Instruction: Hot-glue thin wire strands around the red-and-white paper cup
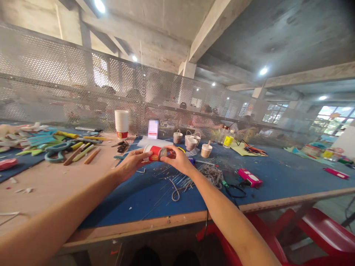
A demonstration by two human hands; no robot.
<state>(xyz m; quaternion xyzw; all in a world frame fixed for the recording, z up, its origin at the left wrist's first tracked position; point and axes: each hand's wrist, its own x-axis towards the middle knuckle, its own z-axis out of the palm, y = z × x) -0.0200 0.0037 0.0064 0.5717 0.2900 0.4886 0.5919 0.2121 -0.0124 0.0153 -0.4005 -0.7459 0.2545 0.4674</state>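
A red and white paper cup (155, 153) lies on its side in the air above the blue table top. My left hand (133, 161) grips it near the white rim, fingers closed. At its other end, where a greyish-brown band shows, my right hand (178, 159) has its thumb and fingers closed round it. Below and to the right lies a tangled heap of grey cord (211, 176). One looped cord end (175, 191) curls toward the table's front. Small cord-coloured cups (192, 143), some with loop handles, stand behind my right hand.
A tall stack of paper cups (121, 122) and a phone (153, 128) stand at the back. Scissors (57, 150) and wooden tools lie on the left. Right of the cord are a pink glue gun (249, 178), its cable and a yellow-labelled bottle (228, 140). Red chairs (324, 231) stand at the front right.
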